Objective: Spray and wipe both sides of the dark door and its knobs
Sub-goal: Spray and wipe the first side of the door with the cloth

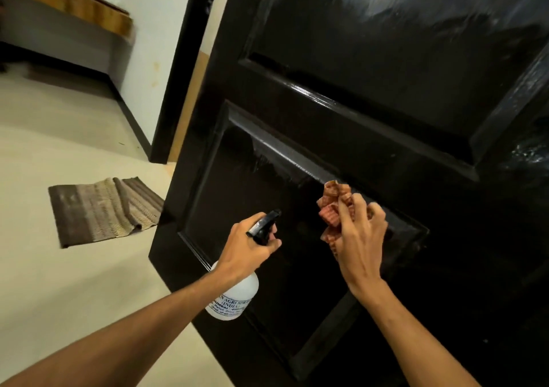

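A wooden ledge [74, 3] runs blurred across the upper left corner, its far end cut off by the picture's edge. Below it on the pale floor [59, 282] lies a striped brown mat [104, 208], one corner rucked up and its right end hidden behind the door's edge. A dark door frame [184, 68] stands against the white wall.

The dark door [386, 104] fills the right two-thirds of the view, tilted by the wide lens, its top and right side out of shot. Streaks of wet sheen show on the upper panel and along the top of the lower one. A pale rounded shape at the very top edge is cropped too closely to identify.

The left hand [246, 250] grips the neck of a white spray bottle [234, 297], fingers curled under its black spray head, which points at the lower panel. The wrist covers part of the bottle's printed label, which reads only in fragments.

The right hand [359, 238], fingers curled, clutches a bunched red-orange patterned cloth [332, 208] at the lower panel's upper right moulding. Whether the cloth touches the wood cannot be told.
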Available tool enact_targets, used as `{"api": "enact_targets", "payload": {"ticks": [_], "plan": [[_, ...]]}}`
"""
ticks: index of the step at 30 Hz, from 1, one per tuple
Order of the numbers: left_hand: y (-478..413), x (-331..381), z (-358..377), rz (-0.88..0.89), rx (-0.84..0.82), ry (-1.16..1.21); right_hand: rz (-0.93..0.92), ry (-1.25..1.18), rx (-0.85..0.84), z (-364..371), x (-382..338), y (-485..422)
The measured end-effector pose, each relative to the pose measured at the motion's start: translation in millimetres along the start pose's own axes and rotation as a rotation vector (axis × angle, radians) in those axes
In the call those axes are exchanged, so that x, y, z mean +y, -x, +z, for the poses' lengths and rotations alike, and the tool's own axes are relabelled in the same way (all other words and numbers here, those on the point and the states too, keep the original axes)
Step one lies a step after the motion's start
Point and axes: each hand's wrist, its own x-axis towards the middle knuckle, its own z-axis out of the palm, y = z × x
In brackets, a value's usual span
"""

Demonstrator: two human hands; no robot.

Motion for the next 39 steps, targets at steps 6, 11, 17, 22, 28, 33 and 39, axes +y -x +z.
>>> {"api": "enact_targets", "payload": {"ticks": [6, 11, 17, 22, 28, 33, 39], "plan": [[-27.9, -5.7, -32.1, -0.037, 0.031, -0.003, -0.26, 0.012, -0.188, 31.6, -46.7, -12.3], [-54.1, -9.9, -68.6, -0.006, 0.092, -0.026, 0.026, -0.046, 0.027, 33.6, -66.9, -80.9], [-75.0, -35.4, -95.2, -0.025, 0.097, -0.06, -0.443, 0.088, -0.219, 73.0, -115.4, -92.2], [-92.4, -41.0, -113.3, -0.026, 0.12, -0.068, -0.21, 0.019, 0.003, 78.6, -140.3, -173.9], [-99.0, -44.1, -131.1, -0.01, 0.153, -0.135, -0.674, 0.091, -0.26, 119.8, -173.0, -139.4], [-94.3, -47.1, -143.5, -0.007, 0.164, -0.144, -0.317, 0.106, 0.027, 80.8, -143.2, -187.5], [-58.6, -62.2, -118.8, -0.101, 0.151, -0.091, -0.86, 0.189, -0.541, 103.7, -118.9, -28.5]]}}
